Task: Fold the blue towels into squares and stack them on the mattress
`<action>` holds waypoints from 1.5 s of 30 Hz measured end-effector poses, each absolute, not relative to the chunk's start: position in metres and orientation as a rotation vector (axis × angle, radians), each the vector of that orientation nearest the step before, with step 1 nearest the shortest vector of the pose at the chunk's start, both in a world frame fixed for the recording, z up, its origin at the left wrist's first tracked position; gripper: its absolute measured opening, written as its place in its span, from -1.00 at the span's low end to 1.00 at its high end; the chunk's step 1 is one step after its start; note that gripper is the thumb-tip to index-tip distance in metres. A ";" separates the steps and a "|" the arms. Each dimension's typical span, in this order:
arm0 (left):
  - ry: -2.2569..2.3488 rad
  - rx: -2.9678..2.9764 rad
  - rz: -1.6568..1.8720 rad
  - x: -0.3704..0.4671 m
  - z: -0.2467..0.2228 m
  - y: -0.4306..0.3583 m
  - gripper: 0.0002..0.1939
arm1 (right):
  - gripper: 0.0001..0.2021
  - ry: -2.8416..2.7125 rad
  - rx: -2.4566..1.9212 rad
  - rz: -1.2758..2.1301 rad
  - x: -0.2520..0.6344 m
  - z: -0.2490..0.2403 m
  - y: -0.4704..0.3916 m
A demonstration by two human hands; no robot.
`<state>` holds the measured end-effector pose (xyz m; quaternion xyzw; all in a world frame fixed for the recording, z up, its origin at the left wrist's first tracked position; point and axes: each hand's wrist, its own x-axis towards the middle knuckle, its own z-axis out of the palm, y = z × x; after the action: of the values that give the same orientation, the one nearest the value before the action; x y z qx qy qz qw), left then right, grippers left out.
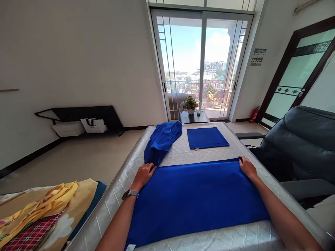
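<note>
A large rectangular blue cloth (pixel 201 198), perhaps a cover, lies spread flat on the quilted mattress (pixel 251 237), a small white tag at its near left corner. At its far left corner, my left hand (pixel 144 174), with a watch on the wrist, has its fingers closed on the edge. My right hand (pixel 247 166) pinches the far right corner. Beyond the left hand is a crumpled blue cloth (pixel 163 139), which touches the spread one or lies very close. A smaller blue square cloth (pixel 208 137), also tagged, rests flat farther back.
A dark recliner chair (pixel 309 143) stands along the right side. Patterned yellow bedding (pixel 47 205) lies at lower left. Past the mattress are a small black table (pixel 194 118) with a potted plant (pixel 190 104) and sliding glass doors (pixel 201 62).
</note>
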<state>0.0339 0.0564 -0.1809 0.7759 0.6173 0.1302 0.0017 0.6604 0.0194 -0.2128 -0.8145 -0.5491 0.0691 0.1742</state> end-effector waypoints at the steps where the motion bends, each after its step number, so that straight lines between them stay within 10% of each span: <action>1: 1.950 2.438 0.411 0.033 -0.182 0.058 -0.58 | -0.54 -1.543 -2.318 0.158 0.659 -0.215 0.019; 21: 2.123 2.474 0.364 0.030 -0.175 0.022 -0.51 | -0.50 -1.691 -2.308 -0.311 0.639 -0.195 0.005; 45: 1.959 2.361 0.273 0.049 -0.205 0.001 -0.26 | -0.27 -2.449 -1.700 0.356 0.388 -0.176 -0.016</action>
<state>0.0487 0.0013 -0.2052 0.7661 0.6358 0.0887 0.0309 0.3880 -0.0164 -0.1763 -0.5649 -0.8136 0.1183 0.0696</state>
